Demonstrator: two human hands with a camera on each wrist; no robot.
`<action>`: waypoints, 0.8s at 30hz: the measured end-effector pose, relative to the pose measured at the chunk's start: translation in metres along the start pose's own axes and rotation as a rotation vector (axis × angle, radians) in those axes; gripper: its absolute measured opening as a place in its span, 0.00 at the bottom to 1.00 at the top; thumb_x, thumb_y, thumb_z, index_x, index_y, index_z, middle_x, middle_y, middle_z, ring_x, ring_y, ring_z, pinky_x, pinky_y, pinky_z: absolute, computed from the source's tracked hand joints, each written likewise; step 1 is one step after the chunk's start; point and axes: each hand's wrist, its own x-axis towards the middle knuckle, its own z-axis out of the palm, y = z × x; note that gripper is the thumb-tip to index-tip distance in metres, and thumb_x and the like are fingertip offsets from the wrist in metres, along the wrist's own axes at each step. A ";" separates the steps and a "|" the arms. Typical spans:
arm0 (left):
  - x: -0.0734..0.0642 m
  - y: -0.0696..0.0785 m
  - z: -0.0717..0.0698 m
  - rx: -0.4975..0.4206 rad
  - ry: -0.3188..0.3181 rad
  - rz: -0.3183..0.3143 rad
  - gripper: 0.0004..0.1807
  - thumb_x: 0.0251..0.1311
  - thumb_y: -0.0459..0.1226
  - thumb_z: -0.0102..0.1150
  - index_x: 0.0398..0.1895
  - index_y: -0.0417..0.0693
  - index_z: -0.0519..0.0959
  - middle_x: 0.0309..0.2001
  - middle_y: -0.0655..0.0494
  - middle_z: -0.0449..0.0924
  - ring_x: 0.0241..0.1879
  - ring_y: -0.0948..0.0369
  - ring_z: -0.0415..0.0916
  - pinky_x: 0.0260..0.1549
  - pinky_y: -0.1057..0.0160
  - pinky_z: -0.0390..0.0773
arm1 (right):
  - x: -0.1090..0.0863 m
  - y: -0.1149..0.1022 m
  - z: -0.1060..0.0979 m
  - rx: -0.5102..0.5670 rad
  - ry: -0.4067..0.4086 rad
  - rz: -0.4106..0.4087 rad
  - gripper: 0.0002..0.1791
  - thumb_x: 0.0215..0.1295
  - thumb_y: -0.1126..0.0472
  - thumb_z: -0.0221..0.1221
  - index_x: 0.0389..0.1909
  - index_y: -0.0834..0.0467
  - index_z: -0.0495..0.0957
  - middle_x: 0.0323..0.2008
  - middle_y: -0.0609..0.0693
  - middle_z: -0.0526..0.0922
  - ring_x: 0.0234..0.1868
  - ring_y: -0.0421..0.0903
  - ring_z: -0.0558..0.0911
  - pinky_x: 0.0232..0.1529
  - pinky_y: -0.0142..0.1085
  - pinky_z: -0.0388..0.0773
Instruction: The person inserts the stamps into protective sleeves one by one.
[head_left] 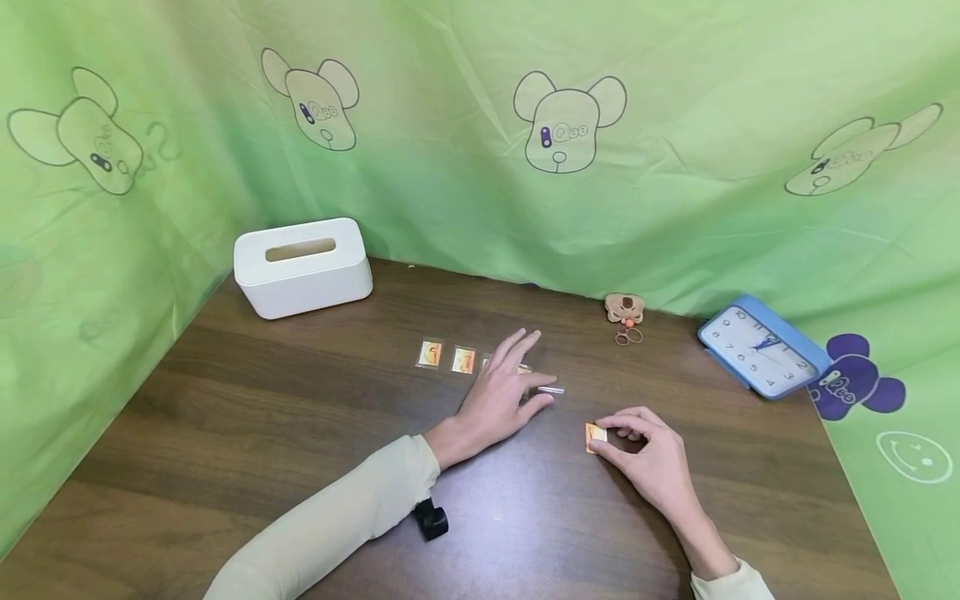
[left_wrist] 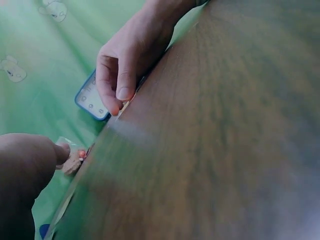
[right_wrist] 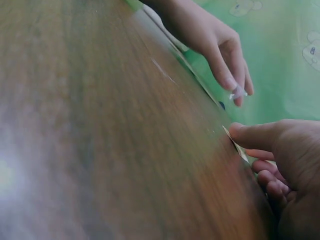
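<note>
My left hand (head_left: pixel 498 402) is over the middle of the table, fingers spread. Between its thumb and index finger it pinches a small clear plastic sleeve (right_wrist: pixel 238 93), which shows as a shiny strip in the head view. To the right, my right hand (head_left: pixel 654 457) holds a small orange-and-white card (head_left: pixel 595 438) by its edges, between thumb and fingers, close to the tabletop. Beyond the left hand lies a row of similar orange cards in clear sleeves, with one card (head_left: pixel 430 353) at the left end and another (head_left: pixel 463 360) beside it. The left hand partly covers the rest.
A white tissue box (head_left: pixel 303 271) stands at the back left of the brown wooden table (head_left: pixel 247 433). At the back right are a brown bear keychain (head_left: pixel 625 308) and a blue clock (head_left: pixel 761 346) tilted back. Green printed cloth (head_left: pixel 450 192) hangs behind the table and along its sides.
</note>
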 end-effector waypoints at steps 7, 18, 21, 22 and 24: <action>-0.009 0.001 -0.011 -0.096 0.064 -0.041 0.16 0.75 0.46 0.72 0.60 0.55 0.92 0.79 0.44 0.71 0.74 0.48 0.69 0.72 0.44 0.73 | -0.001 -0.001 -0.002 -0.028 -0.011 0.007 0.18 0.47 0.66 0.87 0.39 0.50 0.95 0.40 0.44 0.88 0.37 0.34 0.81 0.42 0.19 0.73; -0.025 0.006 -0.024 -0.338 0.128 -0.074 0.16 0.73 0.35 0.73 0.61 0.46 0.91 0.65 0.48 0.81 0.42 0.63 0.84 0.43 0.66 0.85 | 0.000 0.000 0.001 0.009 0.015 -0.036 0.21 0.46 0.71 0.86 0.39 0.51 0.91 0.34 0.44 0.84 0.35 0.36 0.77 0.38 0.21 0.72; -0.030 0.005 -0.025 -0.422 0.140 -0.094 0.16 0.72 0.30 0.73 0.60 0.42 0.90 0.63 0.47 0.82 0.33 0.69 0.79 0.36 0.71 0.82 | 0.000 0.001 0.002 0.025 0.022 -0.021 0.21 0.47 0.71 0.86 0.38 0.51 0.90 0.31 0.43 0.82 0.33 0.36 0.77 0.36 0.22 0.72; -0.031 0.005 -0.026 -0.444 0.146 -0.097 0.16 0.71 0.29 0.73 0.60 0.41 0.90 0.62 0.47 0.83 0.32 0.69 0.78 0.35 0.71 0.82 | 0.000 0.001 0.003 0.029 0.027 -0.017 0.20 0.47 0.72 0.85 0.38 0.51 0.90 0.31 0.43 0.82 0.33 0.36 0.77 0.36 0.22 0.72; -0.033 0.004 -0.027 -0.476 0.157 -0.104 0.16 0.70 0.26 0.73 0.59 0.39 0.90 0.60 0.47 0.84 0.33 0.69 0.79 0.34 0.71 0.82 | -0.001 0.001 0.004 0.038 0.036 -0.012 0.19 0.49 0.72 0.84 0.36 0.50 0.89 0.29 0.42 0.82 0.31 0.35 0.77 0.35 0.22 0.72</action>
